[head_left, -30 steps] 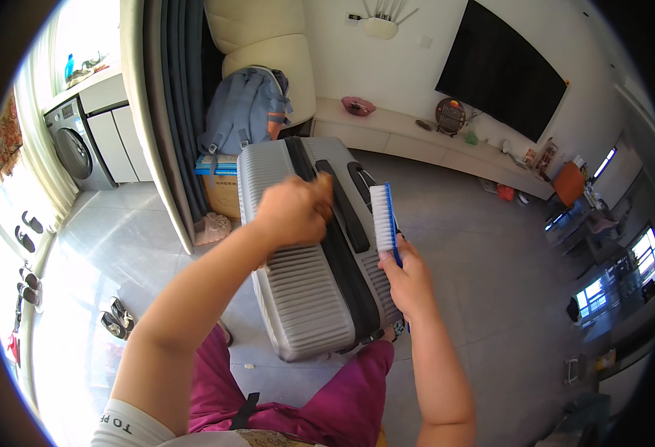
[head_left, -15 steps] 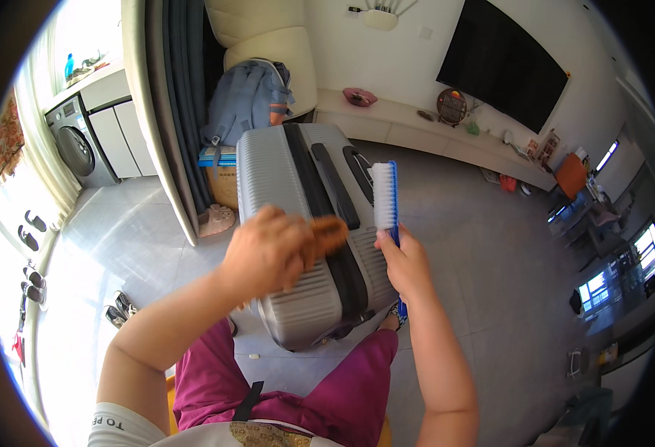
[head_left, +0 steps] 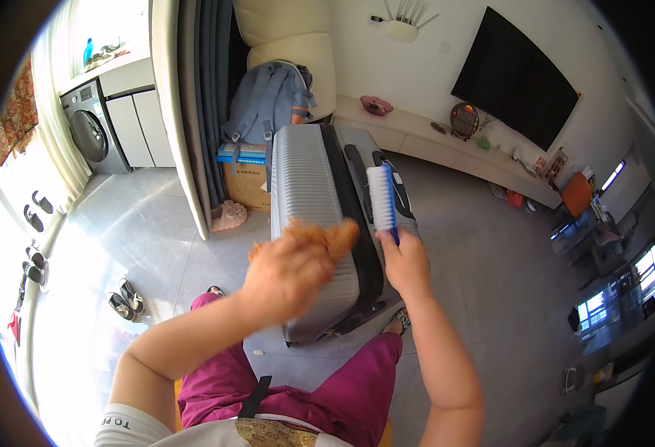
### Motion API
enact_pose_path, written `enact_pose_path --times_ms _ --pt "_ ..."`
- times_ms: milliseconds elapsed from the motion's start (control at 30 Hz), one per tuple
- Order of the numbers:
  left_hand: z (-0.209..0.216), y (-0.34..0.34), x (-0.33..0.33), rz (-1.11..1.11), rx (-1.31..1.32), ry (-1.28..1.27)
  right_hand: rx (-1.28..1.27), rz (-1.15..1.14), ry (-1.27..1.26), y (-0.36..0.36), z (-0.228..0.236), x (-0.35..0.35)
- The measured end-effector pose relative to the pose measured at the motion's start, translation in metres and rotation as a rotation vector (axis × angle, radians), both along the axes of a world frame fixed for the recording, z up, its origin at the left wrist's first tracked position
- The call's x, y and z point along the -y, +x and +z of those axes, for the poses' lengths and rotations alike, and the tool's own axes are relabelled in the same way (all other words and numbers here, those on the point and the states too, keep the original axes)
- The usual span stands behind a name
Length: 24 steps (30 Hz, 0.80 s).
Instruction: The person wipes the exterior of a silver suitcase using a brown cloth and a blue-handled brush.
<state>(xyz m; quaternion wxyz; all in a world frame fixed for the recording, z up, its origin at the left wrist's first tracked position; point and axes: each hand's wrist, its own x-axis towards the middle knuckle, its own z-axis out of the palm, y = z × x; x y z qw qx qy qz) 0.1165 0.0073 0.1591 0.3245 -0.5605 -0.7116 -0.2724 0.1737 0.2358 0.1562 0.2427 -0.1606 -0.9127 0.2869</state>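
A grey ribbed suitcase (head_left: pixel 303 175) with a black band and black handles stands on the floor between my legs. Wrapped around an orange-brown cloth (head_left: pixel 336 238), my left hand (head_left: pixel 286 279) is over the near part of the suitcase; motion blurs it, and whether the cloth touches the shell cannot be told. At the suitcase's right side my right hand (head_left: pixel 406 267) grips a blue brush (head_left: pixel 383 200) by its handle, white bristles upward and facing left. The handle's lower end is hidden by the hand.
Behind the suitcase a blue-grey backpack (head_left: pixel 268 100) rests above a cardboard box (head_left: pixel 247 185). Pink slippers (head_left: pixel 228 214) lie beside the curtain, and black shoes (head_left: pixel 126 299) stand at left. A low white cabinet (head_left: pixel 417 139) runs along the wall under a television (head_left: pixel 516 78).
My left hand with the cloth has moved nearer to me along the suitcase. The view has shifted, and the suitcase now appears turned slightly. The right hand still holds the brush.
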Motion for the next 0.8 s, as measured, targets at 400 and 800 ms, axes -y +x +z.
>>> enact_pose_path --times_ms 400,800 --pt "-0.021 0.067 -0.017 0.014 -0.284 -0.417 0.180 -0.063 0.455 -0.005 -0.001 0.029" --pt "-0.028 0.032 0.016 0.080 -0.260 -0.260 0.214 -0.139 0.453 -0.031 -0.004 0.031"
